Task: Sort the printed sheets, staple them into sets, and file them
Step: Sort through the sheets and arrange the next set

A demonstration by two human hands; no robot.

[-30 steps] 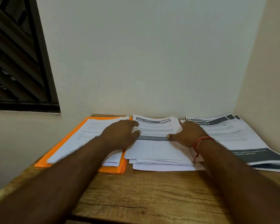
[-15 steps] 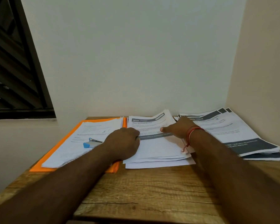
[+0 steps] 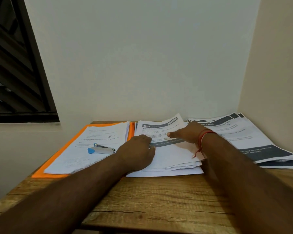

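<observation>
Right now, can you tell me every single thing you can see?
table: one, brown wood, in a corner of the walls
folder: one, orange, left on the table
left stack: one, white sheets, on the folder
stapler: one, silver and blue, on the left stack
middle stack: one, white with a dark header, beside the folder
right stack: one, white with dark bands, by the right wall
window: one, dark, upper left
walls: two, pale, behind and to the right
thread: one, red, round the right wrist
left hand: one, on the middle stack's left edge
right hand: one, on the middle stack's far part
</observation>
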